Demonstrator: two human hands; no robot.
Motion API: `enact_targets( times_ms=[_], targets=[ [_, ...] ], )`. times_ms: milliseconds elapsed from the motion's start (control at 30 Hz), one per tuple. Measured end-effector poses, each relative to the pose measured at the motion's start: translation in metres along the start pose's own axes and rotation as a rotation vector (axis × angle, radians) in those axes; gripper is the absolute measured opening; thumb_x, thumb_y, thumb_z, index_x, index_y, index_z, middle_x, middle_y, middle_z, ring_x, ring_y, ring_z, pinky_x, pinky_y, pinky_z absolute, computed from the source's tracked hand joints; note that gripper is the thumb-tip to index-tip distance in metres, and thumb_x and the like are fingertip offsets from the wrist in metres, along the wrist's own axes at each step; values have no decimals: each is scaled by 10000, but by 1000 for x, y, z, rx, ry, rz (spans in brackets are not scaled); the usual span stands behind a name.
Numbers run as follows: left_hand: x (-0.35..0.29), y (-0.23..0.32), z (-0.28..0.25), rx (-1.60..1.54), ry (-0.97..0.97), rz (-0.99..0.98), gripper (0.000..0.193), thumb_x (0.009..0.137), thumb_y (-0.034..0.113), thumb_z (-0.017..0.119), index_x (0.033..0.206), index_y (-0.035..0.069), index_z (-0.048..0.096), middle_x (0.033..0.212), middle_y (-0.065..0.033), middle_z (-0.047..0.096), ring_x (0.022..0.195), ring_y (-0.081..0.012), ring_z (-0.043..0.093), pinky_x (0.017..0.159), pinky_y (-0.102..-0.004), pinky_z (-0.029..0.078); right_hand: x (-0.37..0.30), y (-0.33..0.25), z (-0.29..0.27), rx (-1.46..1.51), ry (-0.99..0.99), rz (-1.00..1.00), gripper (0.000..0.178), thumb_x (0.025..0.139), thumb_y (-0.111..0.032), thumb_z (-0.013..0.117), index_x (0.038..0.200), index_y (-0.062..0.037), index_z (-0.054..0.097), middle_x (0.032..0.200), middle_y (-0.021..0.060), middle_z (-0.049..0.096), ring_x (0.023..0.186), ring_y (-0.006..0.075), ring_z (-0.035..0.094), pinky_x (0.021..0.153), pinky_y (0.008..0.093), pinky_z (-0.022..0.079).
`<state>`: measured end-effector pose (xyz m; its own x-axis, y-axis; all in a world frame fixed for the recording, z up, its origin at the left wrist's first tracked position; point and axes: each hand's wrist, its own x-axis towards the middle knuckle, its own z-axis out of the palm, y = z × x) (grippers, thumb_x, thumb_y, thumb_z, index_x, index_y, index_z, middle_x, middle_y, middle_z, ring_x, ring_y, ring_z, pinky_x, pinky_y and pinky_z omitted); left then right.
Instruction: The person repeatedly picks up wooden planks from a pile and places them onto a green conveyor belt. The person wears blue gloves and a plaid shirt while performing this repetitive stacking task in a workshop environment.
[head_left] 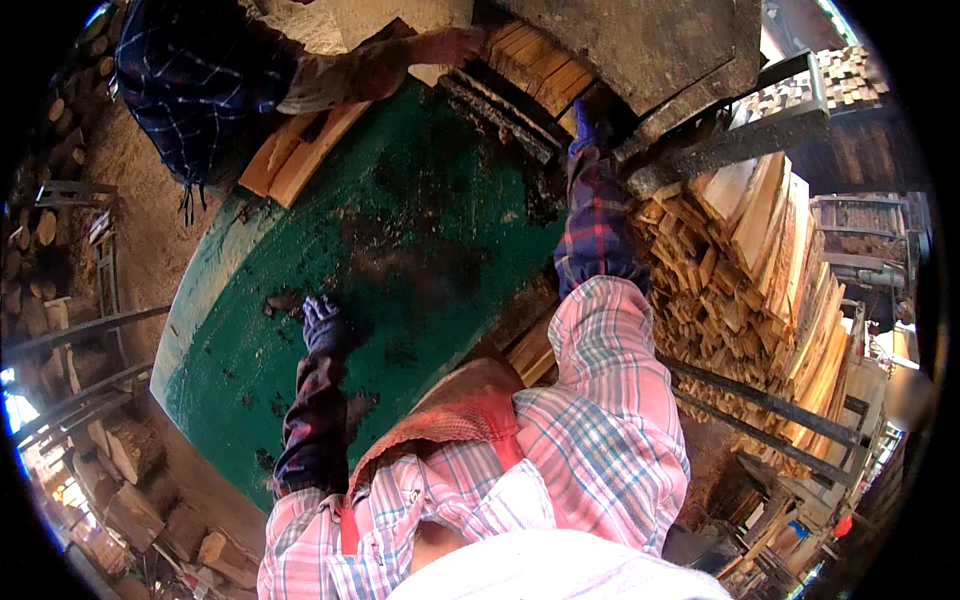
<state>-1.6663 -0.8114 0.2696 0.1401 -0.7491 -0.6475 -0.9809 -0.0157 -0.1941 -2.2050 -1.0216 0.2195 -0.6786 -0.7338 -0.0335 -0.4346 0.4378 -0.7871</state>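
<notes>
— State of the hands?
— Left hand [321,318]: loosely open over the green bench [235,400], nothing visibly held. Right hand [588,128]: at the wooden slats [545,68]; grip cannot be told.
— Slats' location, sound practice?
— Between dark rail [503,112] and metal plate [650,45]. Advisable: press evenly, fingertips clear of edges.

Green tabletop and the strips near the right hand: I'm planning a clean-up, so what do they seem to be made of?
Green tabletop: perhaps painted metal, given the even green colour and smooth, scuffed surface under dark grime; coated board is also possible.
Strips: almost certainly wood, apparently unfinished, judging by their tan colour, matt faces and straight, sawn-looking edges.
</notes>
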Motion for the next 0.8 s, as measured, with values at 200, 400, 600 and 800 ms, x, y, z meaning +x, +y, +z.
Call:
enact_targets(
  times_ms=[200, 400, 600, 800],
  targets=[
    [4, -7, -1, -109, 10, 35, 1087, 607, 623, 666, 1401, 38, 210, 1448, -261, 134, 1350, -390, 135, 1094, -424, 196, 14, -20, 8, 141, -49, 63, 598, 761, -240, 689, 1252, -75, 389, 1039, 102, 471, 859, 217, 444, 699, 344, 391],
    [-1, 5, -34, -134, -16, 50, 936, 652, 546, 681, 1340, 20, 326, 1408, -250, 240, 1314, -378, 231, 1057, -408, 267, -157, -21, 35, 489, -271, 146, 568, 766, -260, 695, 1211, -68, 399, 890, 61, 503, 671, 160, 476, 549, 300, 420],
    [-5, 90, -44, -1335, 95, 833, 499, 830, 481, 556, 967, 7, 638, 871, -111, 648, 803, -222, 600, 763, -324, 467, -434, -36, -10, 988, -644, 314, 614, 780, -267, 696, 1251, -68, 356, 872, 29, 528, 667, 124, 514, 567, 278, 461],
    [-43, 186, 1, -1695, -468, 647, 470, 834, 529, 546, 837, 67, 630, 701, -20, 565, 609, -140, 508, 580, -312, 426, -543, 15, -65, 454, -517, 142, 744, 809, -241, 662, 1389, -75, 225, 1151, 62, 482, 947, 140, 487, 785, 280, 430]
  ],
)
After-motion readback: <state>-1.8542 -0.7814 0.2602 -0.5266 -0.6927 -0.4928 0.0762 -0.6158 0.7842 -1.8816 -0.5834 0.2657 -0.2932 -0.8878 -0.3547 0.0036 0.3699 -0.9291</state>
